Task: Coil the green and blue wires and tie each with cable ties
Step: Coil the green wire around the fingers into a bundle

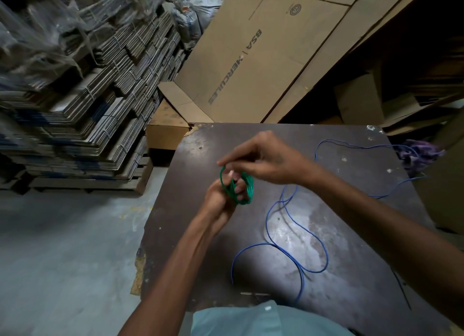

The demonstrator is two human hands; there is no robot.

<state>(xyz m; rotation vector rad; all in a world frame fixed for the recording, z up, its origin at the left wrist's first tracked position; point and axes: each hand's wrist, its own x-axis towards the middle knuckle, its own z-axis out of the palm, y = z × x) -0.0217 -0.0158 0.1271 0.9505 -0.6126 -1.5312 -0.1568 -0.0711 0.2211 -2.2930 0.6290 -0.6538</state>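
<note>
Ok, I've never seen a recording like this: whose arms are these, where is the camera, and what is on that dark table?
There is no machine here. A person wears one wide-angle camera on the head, looking forward and down, so both arms reach in from the bottom of the picture. The left hand holds a small coil of green wire, its fingers passing through the loops. The right hand reaches over the coil from above, fingers at its top; whether it pinches the wire I cannot tell. A blue wire lies loose and uncoiled across the dark table. I cannot make out any cable ties for sure. Behind the table stand flattened cardboard boxes and bundled stacks.
</note>
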